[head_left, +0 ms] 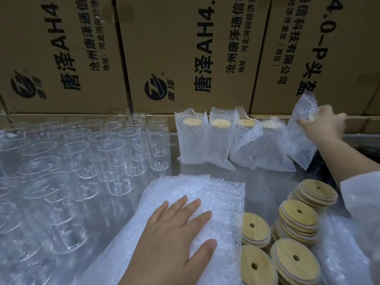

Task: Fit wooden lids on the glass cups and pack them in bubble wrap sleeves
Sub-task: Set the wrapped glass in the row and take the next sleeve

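Observation:
My right hand point(322, 125) grips a lidded cup in a bubble wrap sleeve point(301, 145) at the far right, tilted, at the end of a row of several wrapped cups point(192, 138) standing at the back. My left hand point(174, 237) lies flat, fingers spread, on a stack of empty bubble wrap sleeves point(216, 194) in the front middle. Bare glass cups point(112, 153) crowd the left half of the table. Stacks of round wooden lids point(298, 214) with a small hole lie at the front right.
Large cardboard boxes point(181, 54) with black print form a wall behind the table. More bubble wrap point(345, 247) lies at the right edge under my white sleeve point(362, 198). Bare metal tabletop point(265, 182) shows between the wrapped cups and the lids.

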